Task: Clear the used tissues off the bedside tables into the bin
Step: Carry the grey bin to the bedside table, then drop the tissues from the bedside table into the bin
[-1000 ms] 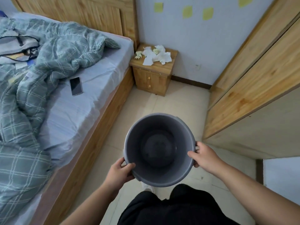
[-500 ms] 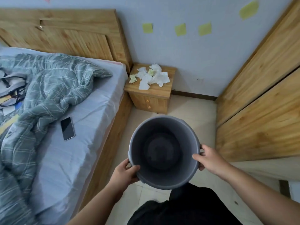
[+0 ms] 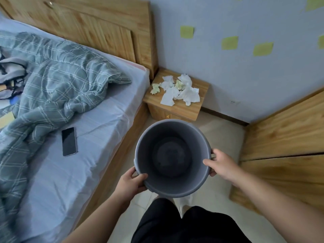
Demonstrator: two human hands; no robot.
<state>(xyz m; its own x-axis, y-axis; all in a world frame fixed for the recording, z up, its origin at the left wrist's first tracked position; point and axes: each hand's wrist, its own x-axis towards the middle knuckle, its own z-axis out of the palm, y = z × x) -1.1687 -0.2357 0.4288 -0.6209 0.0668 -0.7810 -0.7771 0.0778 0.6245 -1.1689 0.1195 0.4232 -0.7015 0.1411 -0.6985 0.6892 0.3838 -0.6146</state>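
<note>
Bedroom floor (image 3: pixel 219 135), centre frame: grey bin (image 3: pixel 149 137) held upright above it (mouth toward camera). Left grip (image 3: pixel 130 183) curled over lower-left rim; right grip (image 3: pixel 221 163) curled over right rim. Crumpled tissues (image 3: pixel 177 90) piled on bedside tabletop (image 3: pixel 201 86), upper centre, apart from bin. Phone (image 3: pixel 69 141) lies on bed (image 3: pixel 96 172), left.

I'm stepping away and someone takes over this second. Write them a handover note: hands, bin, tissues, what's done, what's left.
Hands: left hand and right hand each grip the rim of the grey bin, held just short of the bedside table.
Tissues: a crumpled pile, all on the tabletop.
Done: the bin is near the table; nothing is in it.
Left: put every tissue into the bin. No other bedside table is in view.
</note>
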